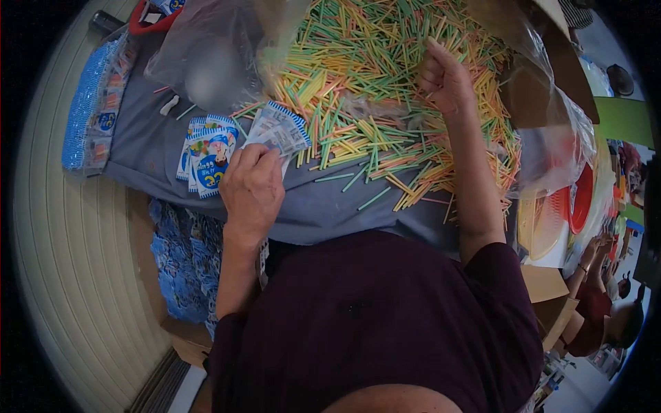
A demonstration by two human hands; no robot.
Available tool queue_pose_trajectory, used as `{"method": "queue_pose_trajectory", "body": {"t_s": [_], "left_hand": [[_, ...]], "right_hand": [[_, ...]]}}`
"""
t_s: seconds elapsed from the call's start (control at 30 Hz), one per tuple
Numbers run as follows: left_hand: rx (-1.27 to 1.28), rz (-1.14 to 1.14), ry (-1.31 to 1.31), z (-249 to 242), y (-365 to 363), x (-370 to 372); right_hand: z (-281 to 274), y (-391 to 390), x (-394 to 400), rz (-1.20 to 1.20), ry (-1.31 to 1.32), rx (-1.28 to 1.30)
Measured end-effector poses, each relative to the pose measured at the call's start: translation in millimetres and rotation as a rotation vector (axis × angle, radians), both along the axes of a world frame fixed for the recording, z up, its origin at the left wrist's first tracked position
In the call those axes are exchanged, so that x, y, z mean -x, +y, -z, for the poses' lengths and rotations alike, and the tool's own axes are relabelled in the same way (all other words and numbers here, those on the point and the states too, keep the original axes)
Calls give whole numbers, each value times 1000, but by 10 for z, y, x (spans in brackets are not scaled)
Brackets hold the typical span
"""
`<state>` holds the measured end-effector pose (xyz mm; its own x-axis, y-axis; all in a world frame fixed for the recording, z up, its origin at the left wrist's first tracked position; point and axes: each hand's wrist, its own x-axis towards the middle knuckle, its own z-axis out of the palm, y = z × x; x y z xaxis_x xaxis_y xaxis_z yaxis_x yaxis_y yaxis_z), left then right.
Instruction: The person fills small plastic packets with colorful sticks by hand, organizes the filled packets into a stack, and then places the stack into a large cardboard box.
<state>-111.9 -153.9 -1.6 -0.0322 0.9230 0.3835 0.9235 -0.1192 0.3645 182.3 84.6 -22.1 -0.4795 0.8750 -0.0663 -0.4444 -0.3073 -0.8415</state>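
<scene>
My left hand [253,184] is closed at the near edge of a white and blue printed packet [279,131], its fingertips partly hidden. Just left of it lie several blue and white packets [210,157] with a cartoon print, overlapping one another. My right hand [446,79] hovers over or rests on a large heap of thin candy-like sticks [365,41] in green, yellow and pink. Its fingers are curled in, and what they hold, if anything, is hidden. Loose sticks [385,172] spread toward me over the grey cloth [310,206].
Clear plastic sheeting [206,62] lies at the back left, and more [558,131] edges the heap at right. A bundle of packets [100,107] stands at far left. Below the table edge, a cardboard box [182,344] holds many blue packets. Another person [599,310] is at right.
</scene>
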Motion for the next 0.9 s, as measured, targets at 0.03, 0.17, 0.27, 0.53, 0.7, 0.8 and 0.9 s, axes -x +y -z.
{"method": "queue_pose_trajectory", "body": {"t_s": [0.03,0.17,0.27,0.53,0.7,0.8,0.9], "left_hand": [[2,-2,4,15,18,16],[-82,-6,-270,-9,77,60],[-140,5,-484,2,71,39],[-88,142,-1079,-128,246,-262],[-7,269,-1426,-56,495,-449],[122,254,-1498,51,689,-528],[105,285,-1435,50,831,-672]], "right_hand": [[-6,4,24,-26,-15,15],[-155,-88,182,57,-7,-115],[-201,-77,182,-25,239,-187],[48,-302,390,53,-657,-905],[-140,-135,305,145,-180,-530],[-444,-186,222,-115,313,-250],[-682,-394,326,-372,784,-117]]}}
